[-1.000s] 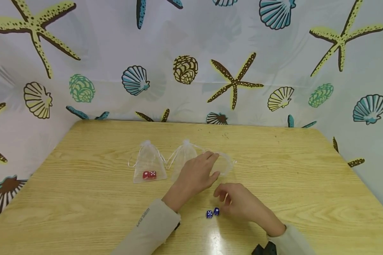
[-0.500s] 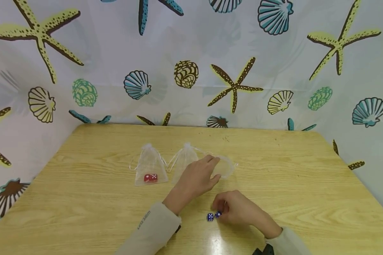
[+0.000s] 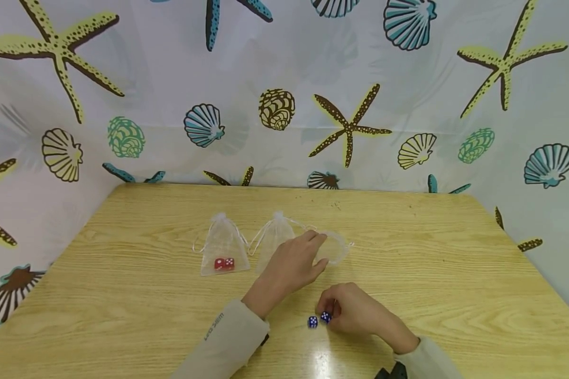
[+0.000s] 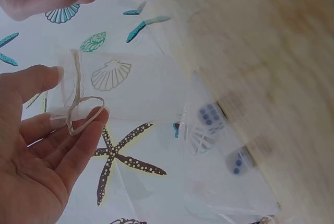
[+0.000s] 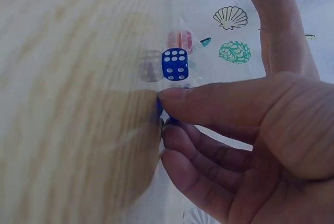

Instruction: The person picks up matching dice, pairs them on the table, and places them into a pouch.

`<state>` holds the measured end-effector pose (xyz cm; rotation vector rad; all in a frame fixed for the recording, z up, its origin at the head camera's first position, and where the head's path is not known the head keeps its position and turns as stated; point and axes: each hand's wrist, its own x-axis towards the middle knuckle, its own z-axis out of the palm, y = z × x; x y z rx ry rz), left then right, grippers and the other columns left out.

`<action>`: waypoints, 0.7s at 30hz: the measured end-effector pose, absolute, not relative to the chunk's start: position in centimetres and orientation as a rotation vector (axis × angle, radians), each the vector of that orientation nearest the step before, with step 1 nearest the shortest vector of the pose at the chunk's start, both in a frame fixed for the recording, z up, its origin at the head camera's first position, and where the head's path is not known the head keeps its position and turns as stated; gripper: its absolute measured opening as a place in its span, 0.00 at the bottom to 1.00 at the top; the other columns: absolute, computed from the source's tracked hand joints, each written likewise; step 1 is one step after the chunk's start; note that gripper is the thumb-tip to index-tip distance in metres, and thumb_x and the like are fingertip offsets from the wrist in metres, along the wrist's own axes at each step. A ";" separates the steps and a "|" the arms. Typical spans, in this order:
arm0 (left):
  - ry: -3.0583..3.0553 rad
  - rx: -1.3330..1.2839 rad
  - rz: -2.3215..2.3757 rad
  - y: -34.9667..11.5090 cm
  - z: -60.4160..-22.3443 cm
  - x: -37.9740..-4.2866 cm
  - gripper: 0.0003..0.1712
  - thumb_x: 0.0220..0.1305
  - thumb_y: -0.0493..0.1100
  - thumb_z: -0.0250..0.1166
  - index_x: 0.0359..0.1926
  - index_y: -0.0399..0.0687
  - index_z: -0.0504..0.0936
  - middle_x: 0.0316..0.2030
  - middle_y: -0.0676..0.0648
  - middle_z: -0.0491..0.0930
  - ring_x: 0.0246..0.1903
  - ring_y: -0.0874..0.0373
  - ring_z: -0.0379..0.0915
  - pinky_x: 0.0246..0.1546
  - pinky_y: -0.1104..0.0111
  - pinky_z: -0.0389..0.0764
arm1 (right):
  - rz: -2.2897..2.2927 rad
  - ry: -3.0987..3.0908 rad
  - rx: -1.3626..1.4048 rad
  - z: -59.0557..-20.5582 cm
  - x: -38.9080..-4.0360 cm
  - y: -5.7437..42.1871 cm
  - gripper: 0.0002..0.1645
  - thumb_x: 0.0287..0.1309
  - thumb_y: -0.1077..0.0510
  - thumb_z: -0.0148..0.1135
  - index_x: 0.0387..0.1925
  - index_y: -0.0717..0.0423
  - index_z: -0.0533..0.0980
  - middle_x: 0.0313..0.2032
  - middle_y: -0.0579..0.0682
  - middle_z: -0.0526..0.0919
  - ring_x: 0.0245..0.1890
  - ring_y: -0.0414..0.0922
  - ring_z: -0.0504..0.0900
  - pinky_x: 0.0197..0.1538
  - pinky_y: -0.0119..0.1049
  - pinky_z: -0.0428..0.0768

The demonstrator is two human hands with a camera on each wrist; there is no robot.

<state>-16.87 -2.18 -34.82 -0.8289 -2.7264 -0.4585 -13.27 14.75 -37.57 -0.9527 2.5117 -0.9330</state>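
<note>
My right hand (image 3: 353, 310) pinches a blue die (image 3: 325, 317) at the tabletop; thumb and fingers mostly cover it in the right wrist view. A second blue die (image 5: 175, 64) sits close beside it, apart from the fingers. My left hand (image 3: 291, 260) rests farther back at a sheer white drawstring bag (image 3: 337, 247). Thumb and curled fingers hold this bag's mouth, its ribbon loop (image 4: 86, 114) lying over the fingers in the left wrist view. No contents show in this bag.
At the left lies a sheer bag (image 3: 223, 239) with two red dice (image 3: 224, 263) inside. Another sheer bag (image 3: 276, 234), partly behind the left hand, holds pale dice with blue pips (image 4: 211, 117). A shell-patterned cloth (image 3: 246, 63) rises behind the wooden table (image 3: 431, 263).
My right hand has come down to the right-hand blue die and taken hold of it. That die has turned to show another face. The left hand stays at the bag's mouth.
</note>
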 end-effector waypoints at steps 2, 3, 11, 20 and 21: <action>-2.725 -0.830 -0.461 -2.2 -34.8 -16.9 0.26 0.62 0.46 0.65 0.59 0.40 0.75 0.53 0.43 0.79 0.41 0.51 0.82 0.37 0.63 0.82 | -0.923 2.521 -0.966 -37.5 -13.3 14.8 0.12 0.43 0.73 0.65 0.30 0.56 0.82 0.25 0.46 0.81 0.24 0.30 0.72 0.29 0.25 0.74; -2.723 -0.831 -0.461 -2.2 -34.8 -16.9 0.26 0.62 0.46 0.64 0.59 0.40 0.75 0.53 0.43 0.79 0.41 0.51 0.81 0.37 0.63 0.82 | -0.922 2.523 -0.963 -37.4 -13.2 14.8 0.11 0.44 0.72 0.65 0.30 0.56 0.82 0.25 0.47 0.82 0.24 0.30 0.72 0.29 0.25 0.74; -2.718 -0.844 -0.464 -2.1 -34.7 -16.8 0.25 0.63 0.45 0.64 0.59 0.41 0.75 0.52 0.43 0.79 0.39 0.52 0.82 0.36 0.64 0.82 | -0.899 2.671 -0.957 -35.3 -13.4 15.9 0.08 0.47 0.67 0.70 0.31 0.56 0.81 0.26 0.44 0.81 0.25 0.31 0.74 0.30 0.26 0.75; -2.732 -0.848 -0.518 -2.0 -34.5 -16.6 0.23 0.64 0.45 0.63 0.58 0.41 0.76 0.51 0.43 0.79 0.39 0.52 0.81 0.37 0.64 0.82 | -0.931 2.847 -0.881 -32.1 -13.4 16.7 0.08 0.50 0.63 0.70 0.34 0.56 0.80 0.26 0.43 0.80 0.26 0.33 0.74 0.30 0.27 0.75; -2.733 -0.847 -0.522 -2.0 -34.5 -16.5 0.23 0.64 0.45 0.63 0.58 0.41 0.76 0.51 0.43 0.79 0.39 0.52 0.81 0.38 0.64 0.82 | -0.936 2.880 -0.869 -31.8 -13.5 16.8 0.08 0.50 0.63 0.70 0.34 0.56 0.80 0.26 0.43 0.80 0.26 0.34 0.75 0.30 0.27 0.75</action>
